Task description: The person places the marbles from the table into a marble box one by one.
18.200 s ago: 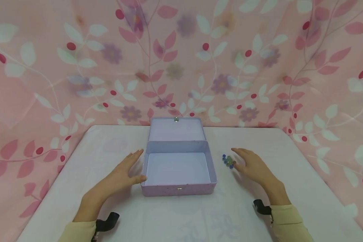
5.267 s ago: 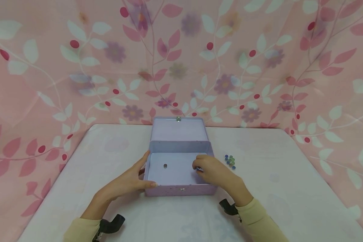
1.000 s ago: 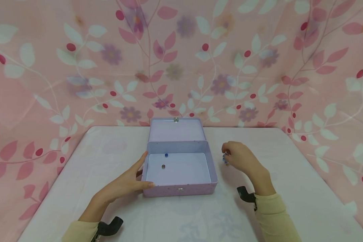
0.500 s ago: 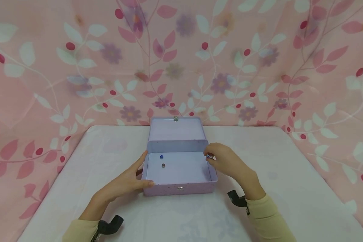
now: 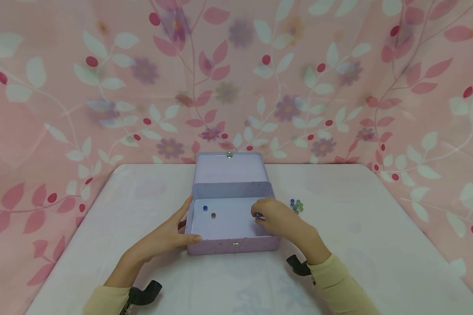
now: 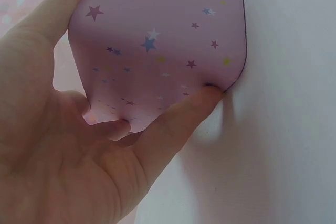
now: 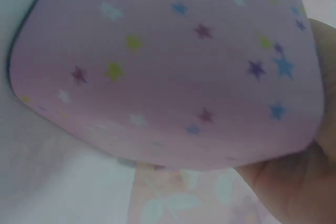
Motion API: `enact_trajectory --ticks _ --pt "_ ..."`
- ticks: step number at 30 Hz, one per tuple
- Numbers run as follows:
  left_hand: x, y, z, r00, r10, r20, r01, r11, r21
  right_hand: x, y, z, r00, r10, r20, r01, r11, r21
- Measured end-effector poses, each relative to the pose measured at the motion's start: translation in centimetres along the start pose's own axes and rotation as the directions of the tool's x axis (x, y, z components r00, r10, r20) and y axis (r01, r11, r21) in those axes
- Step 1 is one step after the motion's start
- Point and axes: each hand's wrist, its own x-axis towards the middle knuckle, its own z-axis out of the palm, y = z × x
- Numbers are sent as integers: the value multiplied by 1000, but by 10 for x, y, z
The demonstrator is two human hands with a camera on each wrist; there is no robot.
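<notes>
From where I stand, taking 12 o'clock as away from the person, the right hand (image 5: 280,219) reaches in over the 3 o'clock side of an open, lilac, star-printed rectangular tin box (image 5: 217,248), its long axis running 9 to 3. That hand's thumb and fingertips are together, pinching 1 small, round, dark-blue glassy bead (image 5: 259,216), mostly covered; whether the hand brushes the wall I can't tell.

From those fingertips, 1 shiny blue glassy bead (image 5: 205,208) and 1 brownish round bead (image 5: 213,215) lie at about 9 o'clock on the tin's floor, slightly apart. The other way, at roughly 3 o'clock, a tight cluster of blue and green glassy beads (image 5: 298,204) sits outside, far nearer the right hand than the left hand (image 5: 169,235), which grips the tin's near corner, at 8 o'clock, between spread thumb and fingers.
</notes>
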Motion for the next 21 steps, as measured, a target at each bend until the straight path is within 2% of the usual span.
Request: enact_trajectory --ticks 4,21 --pt "1 0 0 1000 1 3 -1 1000 2 1 -3 4 1000 12 26 -12 1000 -1" --pt "-1 1 1 1000 -2 0 2 1000 -4 3 -7 7 997 52 54 -50 998 -32"
